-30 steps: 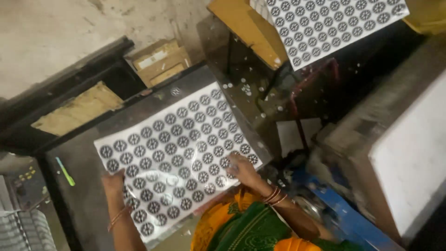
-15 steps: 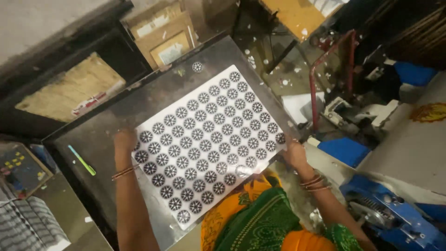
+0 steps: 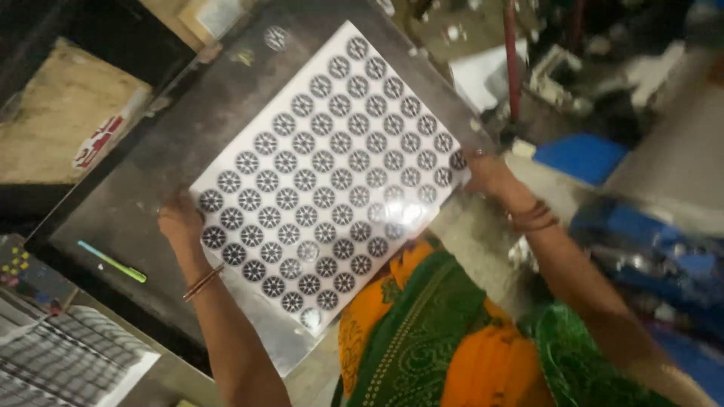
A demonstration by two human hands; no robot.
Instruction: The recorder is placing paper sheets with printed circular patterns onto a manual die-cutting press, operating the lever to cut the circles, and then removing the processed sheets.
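The patterned sheet (image 3: pixel 328 169) is held at opposite edges, left hand (image 3: pixel 181 222) lower left, right hand (image 3: pixel 486 173) at right; its long axis runs diagonally across the dark worktop (image 3: pixel 151 173).

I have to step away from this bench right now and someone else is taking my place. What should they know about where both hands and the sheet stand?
Left hand: grips the left edge of the patterned sheet.
Right hand: holds the sheet's right corner.
Sheet: white, glossy, printed with rows of dark round motifs; it lies mostly over the dark metal plate, its near end jutting past the plate's front edge.
Nearby: a green pen on the plate's left part.
Done: sheet brought onto the plate.
Left: it looks not yet squared up or released; both hands are on it.
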